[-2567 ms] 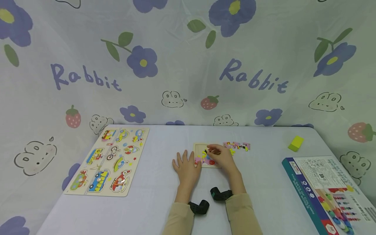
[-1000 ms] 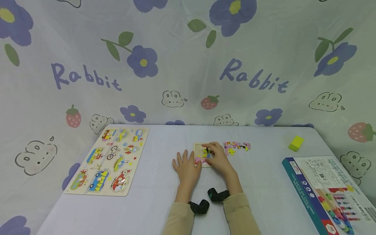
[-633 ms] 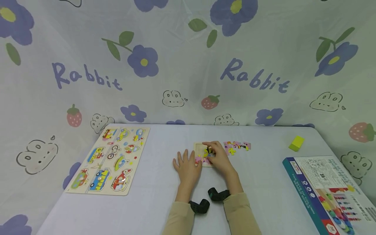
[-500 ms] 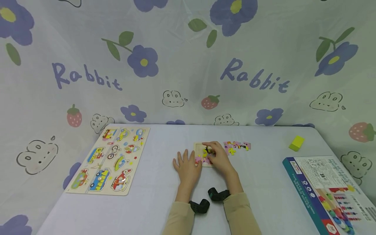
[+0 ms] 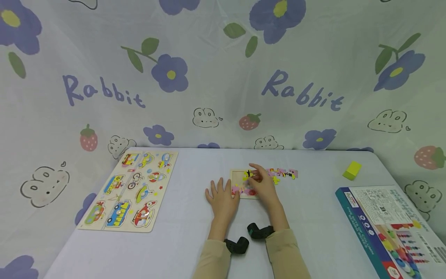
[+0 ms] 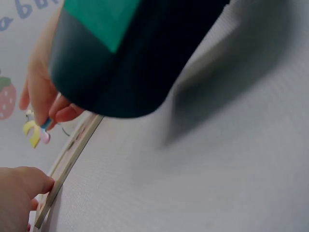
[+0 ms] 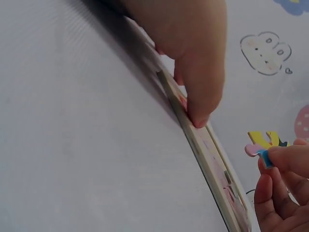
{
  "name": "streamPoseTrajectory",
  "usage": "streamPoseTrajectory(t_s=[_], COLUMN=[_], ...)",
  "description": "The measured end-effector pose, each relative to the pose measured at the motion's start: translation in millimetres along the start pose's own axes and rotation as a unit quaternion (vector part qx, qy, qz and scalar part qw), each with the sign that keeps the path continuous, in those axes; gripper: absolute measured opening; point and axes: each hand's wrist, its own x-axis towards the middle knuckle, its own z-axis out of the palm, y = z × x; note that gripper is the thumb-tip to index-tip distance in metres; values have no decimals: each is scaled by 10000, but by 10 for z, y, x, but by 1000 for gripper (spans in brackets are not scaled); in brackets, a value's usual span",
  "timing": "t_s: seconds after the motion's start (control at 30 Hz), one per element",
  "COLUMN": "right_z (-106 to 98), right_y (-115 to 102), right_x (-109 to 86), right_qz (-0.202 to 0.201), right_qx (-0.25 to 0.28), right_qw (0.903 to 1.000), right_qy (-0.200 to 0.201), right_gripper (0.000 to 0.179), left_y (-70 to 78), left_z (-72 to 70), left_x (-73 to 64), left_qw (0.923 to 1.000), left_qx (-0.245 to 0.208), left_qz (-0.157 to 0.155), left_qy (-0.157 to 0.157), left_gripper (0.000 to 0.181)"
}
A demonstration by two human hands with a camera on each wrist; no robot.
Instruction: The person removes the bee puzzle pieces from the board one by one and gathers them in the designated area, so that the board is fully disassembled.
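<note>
My left hand (image 5: 223, 203) lies with fingers spread at the lower left of a small wooden jigsaw tray (image 5: 237, 175). In the right wrist view its thumb presses on the tray's edge. Above the tray, my right hand (image 5: 263, 188) pinches a puzzle piece (image 7: 265, 147) between thumb and fingertips; the piece is yellow, pink and blue with a dark patch. It is held tilted and clear of the tray in both wrist views. Pink pieces line the tray's bottom row, and bare wood shows at its upper left. The right hand hides part of the tray's right side.
Several loose puzzle pieces (image 5: 282, 173) lie right of the tray, partly behind the right hand. A large vehicle puzzle board (image 5: 130, 193) is on the left. To the right are a yellow block (image 5: 352, 170) and a boxed toy set (image 5: 386, 228).
The right hand, low over the tray a second ago, has risen slightly with the piece pinched and shifted a little right. Its index finger has lifted. The left hand has stayed put.
</note>
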Motion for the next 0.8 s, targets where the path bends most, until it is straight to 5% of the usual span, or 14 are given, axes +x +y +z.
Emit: streamPoseTrajectory(t_s=[0.23, 0.8], right_z=[-61, -229], right_y=[3, 46], right_x=[-11, 7], right_qz=[640, 728], right_qx=[432, 789], right_qw=[9965, 9854], right_qy=[324, 1322], right_gripper=[44, 34], left_y=[-9, -4], left_z=[4, 16], left_x=[-8, 7], left_qw=[10000, 9998], left_qx=[14, -60], left_qz=[-45, -104], left_qy=[-57, -180], left_gripper=[49, 49])
